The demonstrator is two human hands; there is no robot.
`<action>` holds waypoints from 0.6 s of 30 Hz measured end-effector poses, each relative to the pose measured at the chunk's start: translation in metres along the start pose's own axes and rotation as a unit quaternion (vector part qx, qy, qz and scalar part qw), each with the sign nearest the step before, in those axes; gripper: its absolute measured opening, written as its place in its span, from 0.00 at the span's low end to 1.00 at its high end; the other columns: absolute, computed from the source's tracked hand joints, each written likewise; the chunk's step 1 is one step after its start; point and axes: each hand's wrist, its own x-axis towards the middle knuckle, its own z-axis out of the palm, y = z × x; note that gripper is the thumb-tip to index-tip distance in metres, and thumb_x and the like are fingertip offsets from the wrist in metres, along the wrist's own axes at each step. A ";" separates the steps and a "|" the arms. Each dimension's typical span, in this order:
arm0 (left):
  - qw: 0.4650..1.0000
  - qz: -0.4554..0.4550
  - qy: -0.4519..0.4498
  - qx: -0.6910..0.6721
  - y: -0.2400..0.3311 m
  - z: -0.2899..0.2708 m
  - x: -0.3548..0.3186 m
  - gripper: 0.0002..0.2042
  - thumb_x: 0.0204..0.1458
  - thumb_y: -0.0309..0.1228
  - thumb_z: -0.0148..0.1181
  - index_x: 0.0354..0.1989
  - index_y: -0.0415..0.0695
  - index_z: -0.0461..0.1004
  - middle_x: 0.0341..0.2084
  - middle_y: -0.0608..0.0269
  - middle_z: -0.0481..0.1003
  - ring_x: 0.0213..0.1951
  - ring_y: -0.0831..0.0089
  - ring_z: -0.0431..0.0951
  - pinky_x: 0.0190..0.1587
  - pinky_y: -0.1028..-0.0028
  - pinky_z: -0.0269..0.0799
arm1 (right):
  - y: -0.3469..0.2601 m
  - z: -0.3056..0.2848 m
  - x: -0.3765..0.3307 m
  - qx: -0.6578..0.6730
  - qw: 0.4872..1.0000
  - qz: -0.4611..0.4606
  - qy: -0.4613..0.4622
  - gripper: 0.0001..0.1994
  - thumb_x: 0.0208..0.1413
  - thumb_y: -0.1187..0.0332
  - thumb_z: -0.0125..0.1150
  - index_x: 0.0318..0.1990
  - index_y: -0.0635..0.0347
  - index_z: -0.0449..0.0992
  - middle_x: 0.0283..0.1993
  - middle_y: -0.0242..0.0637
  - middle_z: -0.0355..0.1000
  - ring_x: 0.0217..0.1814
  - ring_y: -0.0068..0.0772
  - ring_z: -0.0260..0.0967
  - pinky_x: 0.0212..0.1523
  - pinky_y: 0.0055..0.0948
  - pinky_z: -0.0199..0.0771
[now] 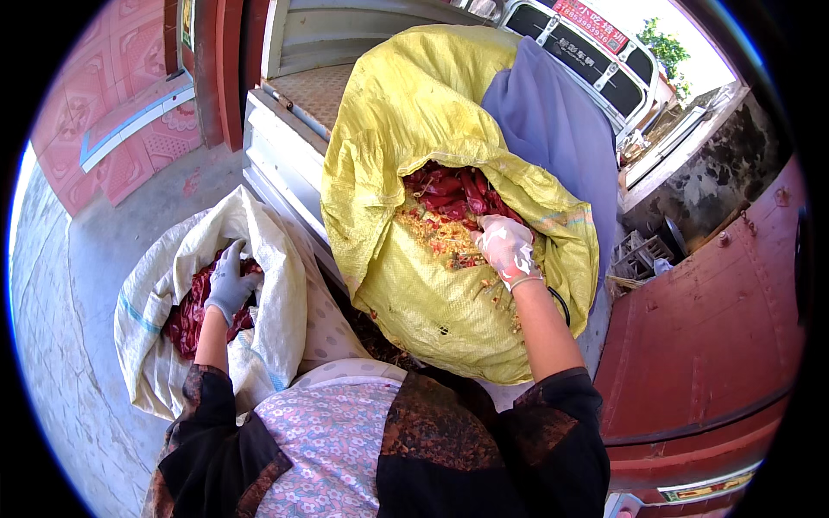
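My left hand (pixel 230 285), in a grey glove, reaches into the mouth of a white woven sack (pixel 142 302). Its fingers are apart over the dark red dried chilies (pixel 186 315) inside, and nothing shows in its grasp. My right hand (pixel 508 247), in a white glove with pinkish stains, is closed at the opening of a big yellow woven sack (pixel 406 104). Whatever those fingers hold is hidden. Just beyond them lie dried red chilies (pixel 453 192), and pale yellow seeds with stem bits (pixel 440 235) cover the sack's fold beside the hand.
Behind the yellow sack is a metal truck bed (pixel 315 91), with purple-grey cloth (pixel 544 112) draped at the sack's right. A dark red metal panel (pixel 699 319) stands on the right. Pink tiled wall (pixel 112 78) and concrete floor (pixel 95 345) lie to the left.
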 end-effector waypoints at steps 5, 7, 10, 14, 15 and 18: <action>0.970 -0.025 0.085 -0.226 0.043 -0.036 0.008 0.23 0.45 0.26 0.54 0.53 0.37 0.64 0.48 0.51 0.69 0.50 0.62 0.69 0.52 0.68 0.64 | 0.021 0.019 0.011 -0.049 0.997 -0.007 0.057 0.10 0.51 0.60 0.53 0.32 0.55 0.77 0.33 0.43 0.74 0.35 0.47 0.72 0.35 0.38 0.71; 0.918 -0.013 0.108 -0.381 0.068 -0.045 0.006 0.21 0.49 0.27 0.52 0.53 0.34 0.63 0.48 0.56 0.69 0.52 0.68 0.68 0.54 0.70 0.62 | 0.023 0.000 -0.001 0.124 0.985 0.021 0.118 0.08 0.50 0.63 0.54 0.27 0.54 0.77 0.27 0.42 0.74 0.31 0.46 0.72 0.31 0.37 0.71; 0.920 0.073 0.144 -0.356 0.133 -0.038 0.007 0.22 0.49 0.27 0.53 0.54 0.35 0.62 0.50 0.54 0.68 0.54 0.67 0.67 0.57 0.70 0.59 | 0.029 -0.004 -0.006 0.212 0.957 0.112 0.165 0.09 0.50 0.61 0.54 0.29 0.53 0.78 0.30 0.43 0.74 0.34 0.47 0.72 0.34 0.38 0.71; 0.962 0.137 0.212 -0.106 0.158 -0.025 0.028 0.24 0.47 0.26 0.54 0.55 0.39 0.62 0.51 0.53 0.67 0.56 0.58 0.64 0.59 0.65 0.56 | 0.023 -0.010 -0.006 0.222 0.947 0.147 0.181 0.10 0.50 0.60 0.54 0.30 0.54 0.78 0.31 0.46 0.74 0.34 0.48 0.72 0.35 0.37 0.71; 0.965 0.139 0.221 -0.022 0.146 -0.015 0.031 0.24 0.47 0.27 0.54 0.55 0.38 0.62 0.51 0.50 0.67 0.55 0.56 0.64 0.59 0.64 0.56 | 0.019 -0.016 -0.010 0.249 0.939 0.162 0.176 0.10 0.50 0.60 0.54 0.30 0.55 0.78 0.31 0.48 0.74 0.33 0.48 0.72 0.34 0.37 0.70; 0.963 0.123 0.233 0.056 0.104 -0.001 0.029 0.24 0.46 0.31 0.55 0.53 0.39 0.63 0.48 0.48 0.68 0.53 0.53 0.65 0.56 0.63 0.59 | 0.032 0.000 -0.012 0.324 0.912 0.130 0.217 0.10 0.50 0.62 0.55 0.30 0.58 0.78 0.29 0.48 0.73 0.31 0.47 0.72 0.32 0.35 0.70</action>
